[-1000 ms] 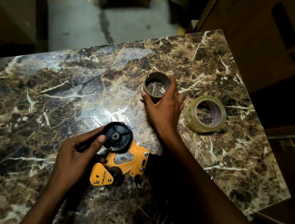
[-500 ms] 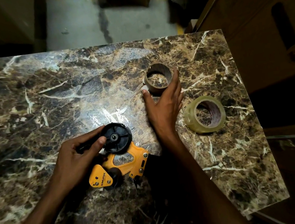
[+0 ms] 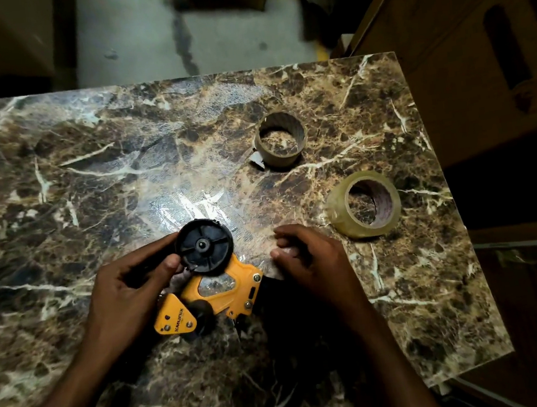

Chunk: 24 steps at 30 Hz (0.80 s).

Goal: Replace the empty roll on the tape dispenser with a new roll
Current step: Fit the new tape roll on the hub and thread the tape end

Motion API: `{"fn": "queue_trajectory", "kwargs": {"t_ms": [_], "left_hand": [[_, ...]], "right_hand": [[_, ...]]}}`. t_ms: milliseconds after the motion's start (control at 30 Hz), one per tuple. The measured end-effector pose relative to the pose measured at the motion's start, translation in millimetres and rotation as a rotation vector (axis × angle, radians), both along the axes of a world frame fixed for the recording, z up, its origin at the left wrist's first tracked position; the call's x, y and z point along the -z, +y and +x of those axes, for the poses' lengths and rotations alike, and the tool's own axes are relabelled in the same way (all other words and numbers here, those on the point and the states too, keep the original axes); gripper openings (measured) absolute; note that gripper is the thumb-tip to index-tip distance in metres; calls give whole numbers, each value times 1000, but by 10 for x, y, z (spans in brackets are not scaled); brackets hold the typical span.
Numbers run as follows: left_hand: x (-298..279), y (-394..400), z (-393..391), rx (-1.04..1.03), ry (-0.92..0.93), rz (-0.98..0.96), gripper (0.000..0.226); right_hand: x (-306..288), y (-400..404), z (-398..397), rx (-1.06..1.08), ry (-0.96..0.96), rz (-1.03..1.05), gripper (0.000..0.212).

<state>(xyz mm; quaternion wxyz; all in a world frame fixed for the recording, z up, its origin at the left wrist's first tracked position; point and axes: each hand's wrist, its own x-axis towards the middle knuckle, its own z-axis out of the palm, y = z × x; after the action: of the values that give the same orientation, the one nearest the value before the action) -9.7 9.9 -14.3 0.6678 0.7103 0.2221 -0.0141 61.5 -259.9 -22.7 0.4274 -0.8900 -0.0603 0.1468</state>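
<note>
An orange tape dispenser [image 3: 218,291] with a bare black hub wheel [image 3: 204,245] lies on the marble table [image 3: 90,176]. My left hand [image 3: 129,286] grips it at the hub's left side. My right hand [image 3: 310,258] hovers just right of the dispenser, fingers curled loosely and holding nothing. The empty cardboard core [image 3: 282,143] stands alone on the table beyond my right hand. A full roll of clear tape [image 3: 364,204] lies to the right, close to my right hand's knuckles.
The table's right edge [image 3: 442,183] runs near the new roll, with a wooden cabinet [image 3: 476,45] beyond it. Past the far edge is a concrete floor [image 3: 158,41] with dark boxes.
My right hand let go of the empty core, leaving it on the table, and drew back toward me beside the dispenser. The left hand kept its hold.
</note>
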Motion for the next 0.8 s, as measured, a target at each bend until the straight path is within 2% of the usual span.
{"fn": "queue_trajectory", "kwargs": {"t_ms": [233,300,400,567,700,800], "left_hand": [[37,22,-23,3,-29,41,32],[10,7,-10,5,-32,27,33],[-2,-20,-6,7,-51,29,35],[-33,-84,35,21,-84,53,38],[9,-113,29,-18,-89,54,33],[15,-157,34,-51,-97,73,20]], "right_hand": [[-78,-621,-193,241,-21,-112,11],[-126,-798,-174,375,-64,-135,23],[-185,-1011,-43,457,-199,-199,38],[-177,-1143,211,384,-166,-193,90],[-166,-1137,276,320,-132,-130,102],[-157,-1115,287,284,-117,-107,105]]}}
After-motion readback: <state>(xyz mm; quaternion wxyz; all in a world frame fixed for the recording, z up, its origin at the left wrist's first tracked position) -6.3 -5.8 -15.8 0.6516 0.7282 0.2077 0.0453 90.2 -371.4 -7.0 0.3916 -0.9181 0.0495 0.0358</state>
